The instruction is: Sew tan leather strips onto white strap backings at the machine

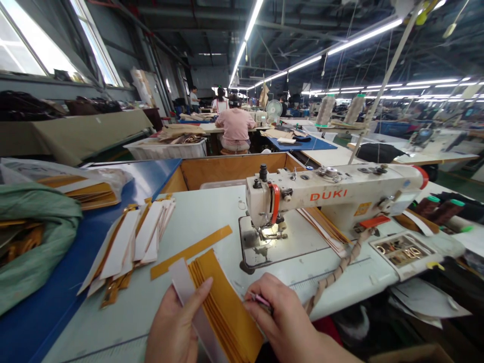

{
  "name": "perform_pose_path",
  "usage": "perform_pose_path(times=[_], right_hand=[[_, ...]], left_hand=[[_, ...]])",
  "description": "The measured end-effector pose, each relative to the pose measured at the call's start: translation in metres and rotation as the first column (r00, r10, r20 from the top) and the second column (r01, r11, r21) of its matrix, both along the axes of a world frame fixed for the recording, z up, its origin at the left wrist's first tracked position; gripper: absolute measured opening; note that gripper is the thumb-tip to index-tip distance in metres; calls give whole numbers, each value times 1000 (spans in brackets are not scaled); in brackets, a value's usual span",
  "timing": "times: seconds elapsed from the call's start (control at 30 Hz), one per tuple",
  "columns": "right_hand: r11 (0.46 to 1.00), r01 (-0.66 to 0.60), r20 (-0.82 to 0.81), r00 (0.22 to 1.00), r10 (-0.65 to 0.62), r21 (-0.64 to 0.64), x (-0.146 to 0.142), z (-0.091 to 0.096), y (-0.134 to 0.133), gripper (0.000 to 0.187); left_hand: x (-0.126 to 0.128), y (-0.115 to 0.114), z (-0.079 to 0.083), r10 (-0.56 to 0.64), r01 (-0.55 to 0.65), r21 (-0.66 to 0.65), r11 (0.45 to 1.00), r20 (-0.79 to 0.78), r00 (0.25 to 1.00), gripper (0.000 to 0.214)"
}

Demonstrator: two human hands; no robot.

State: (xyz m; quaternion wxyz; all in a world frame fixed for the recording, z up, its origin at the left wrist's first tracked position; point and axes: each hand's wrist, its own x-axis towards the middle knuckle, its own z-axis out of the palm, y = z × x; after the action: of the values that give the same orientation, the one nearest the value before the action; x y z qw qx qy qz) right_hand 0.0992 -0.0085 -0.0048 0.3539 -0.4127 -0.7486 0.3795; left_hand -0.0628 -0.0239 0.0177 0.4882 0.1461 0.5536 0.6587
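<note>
My left hand [176,325] grips a stack of mustard-yellow strips [223,302] with a pale grey strip [189,302] on top, thumb pressed on the grey one. My right hand [282,315] is closed on the stack's right edge and pinches a small pink tool [260,300]. The stack sits at the near edge of the sewing table [212,212]. A single yellow strip [191,251] lies flat just beyond it. The DUKI sewing machine [333,194] stands behind, its needle plate [270,239] lit.
A fan of white and tan strips [130,242] lies at left on the blue surface [45,302], near a green cloth bundle [34,237]. A tray of metal rings [403,249] sits right of the machine. A person in pink [235,126] sits farther back.
</note>
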Motion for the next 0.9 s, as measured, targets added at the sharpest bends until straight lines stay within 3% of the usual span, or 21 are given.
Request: perform_pose_path(times=[0.27,0.47,0.7,0.9], right_hand=[[990,-29,107,994,15,136,-4,-9,0,8],[988,-46,187,982,18,150,-4,-6,1,11],[994,60,18,998,-61,86,10,-10,9,13],[997,83,-68,994,-83,-7,5,7,14,12]], left_hand=[[0,-1,-4,-26,26,7,1000,-14,1000,70],[-2,-2,-8,-46,46,3,999,-1,999,72],[2,-3,-4,30,-30,-42,999,-9,1000,57],[9,-5,-1,-15,15,-5,1000,-47,999,67]])
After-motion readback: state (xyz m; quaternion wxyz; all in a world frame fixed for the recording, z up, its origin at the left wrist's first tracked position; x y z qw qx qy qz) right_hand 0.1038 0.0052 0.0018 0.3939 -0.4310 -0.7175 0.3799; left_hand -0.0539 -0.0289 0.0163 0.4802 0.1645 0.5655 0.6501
